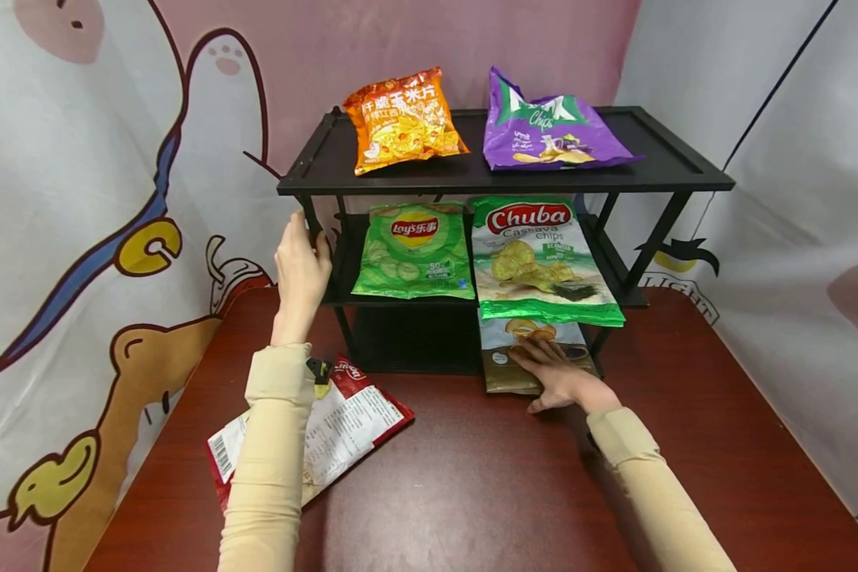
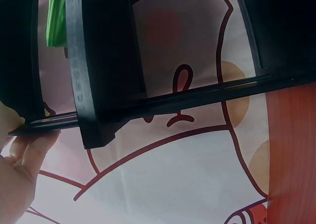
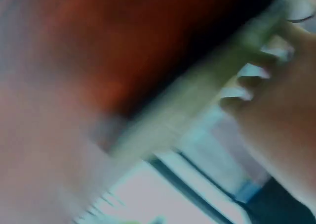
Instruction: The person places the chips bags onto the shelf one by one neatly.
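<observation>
My left hand [image 1: 302, 266] grips the left front post of a black tiered rack [image 1: 400, 185]. In the left wrist view, its fingers and thumb pinch the thin black bar [image 2: 173, 104]. My right hand [image 1: 563, 377] lies with fingers spread on a brown and pale-blue chip bag [image 1: 504, 372] at the bottom tier's right side. Directly above hangs the front edge of a green and white Chuba cassava chips bag [image 1: 546, 266] on the middle tier. The right wrist view is blurred; fingers [image 3: 252, 85] press against the bag [image 3: 197, 93].
A green Lay's bag [image 1: 416, 254] lies on the middle tier's left. Up top stand an orange snack bag [image 1: 403, 123] and a purple chips bag [image 1: 554, 131]. A red and white Chuba bag [image 1: 350, 433] lies on the brown table [image 1: 472, 492], partly under my left forearm.
</observation>
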Action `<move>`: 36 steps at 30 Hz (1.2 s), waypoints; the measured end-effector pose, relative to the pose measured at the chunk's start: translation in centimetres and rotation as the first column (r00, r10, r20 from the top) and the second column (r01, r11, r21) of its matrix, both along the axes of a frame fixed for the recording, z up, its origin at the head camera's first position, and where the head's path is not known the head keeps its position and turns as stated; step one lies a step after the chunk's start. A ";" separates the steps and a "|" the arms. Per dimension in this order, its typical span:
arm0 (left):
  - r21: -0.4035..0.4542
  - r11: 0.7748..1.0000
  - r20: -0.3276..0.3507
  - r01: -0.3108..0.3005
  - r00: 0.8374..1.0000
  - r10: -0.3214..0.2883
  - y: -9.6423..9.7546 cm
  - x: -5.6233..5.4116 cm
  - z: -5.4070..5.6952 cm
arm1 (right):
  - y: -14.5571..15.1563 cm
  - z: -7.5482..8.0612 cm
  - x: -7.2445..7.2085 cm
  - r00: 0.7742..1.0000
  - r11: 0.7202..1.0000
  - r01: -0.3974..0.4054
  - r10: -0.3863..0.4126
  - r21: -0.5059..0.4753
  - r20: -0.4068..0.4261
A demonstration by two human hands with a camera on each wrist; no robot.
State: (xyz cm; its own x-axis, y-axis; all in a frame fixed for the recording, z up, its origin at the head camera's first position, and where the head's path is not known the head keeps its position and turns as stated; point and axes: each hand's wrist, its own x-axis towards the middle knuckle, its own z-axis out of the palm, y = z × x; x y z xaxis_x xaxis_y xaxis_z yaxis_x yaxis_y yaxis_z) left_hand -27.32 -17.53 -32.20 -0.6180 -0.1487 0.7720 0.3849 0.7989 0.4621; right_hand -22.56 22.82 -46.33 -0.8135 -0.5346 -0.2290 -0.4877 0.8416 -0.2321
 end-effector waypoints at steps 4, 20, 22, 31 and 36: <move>-0.003 1.000 0.002 -0.003 1.000 0.003 0.0 0.1 0.1 | -0.1 4.1 2.3 0.997 0.997 0.066 -0.065 0.034 -0.039; -0.008 1.000 -0.004 -0.007 1.000 0.007 0.1 0.2 -0.1 | 7.5 15.3 3.9 0.593 0.675 0.364 -0.699 -0.641 -0.399; -0.009 1.000 -0.004 -0.009 1.000 0.009 0.1 0.2 -0.1 | 7.8 16.3 2.5 0.569 0.620 0.407 -0.746 -0.670 -0.345; -0.006 1.000 -0.020 0.004 1.000 -0.005 0.3 -0.1 -0.3 | 8.2 17.9 -1.7 0.580 0.504 0.445 -0.792 -0.740 -0.190; 0.055 0.998 0.043 0.036 0.998 -0.038 -0.2 0.3 -0.1 | 7.9 17.7 -2.2 0.601 0.497 0.393 -0.776 -0.774 -0.194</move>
State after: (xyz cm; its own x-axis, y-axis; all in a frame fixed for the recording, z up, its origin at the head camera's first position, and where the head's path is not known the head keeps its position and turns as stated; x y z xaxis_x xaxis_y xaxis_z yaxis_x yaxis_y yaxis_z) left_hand -27.04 -17.77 -32.35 -0.6568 -0.1657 0.7356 0.3924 0.7580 0.5210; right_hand -24.75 30.67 -28.62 -0.8583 0.2759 0.4327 -0.1241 0.7065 -0.6967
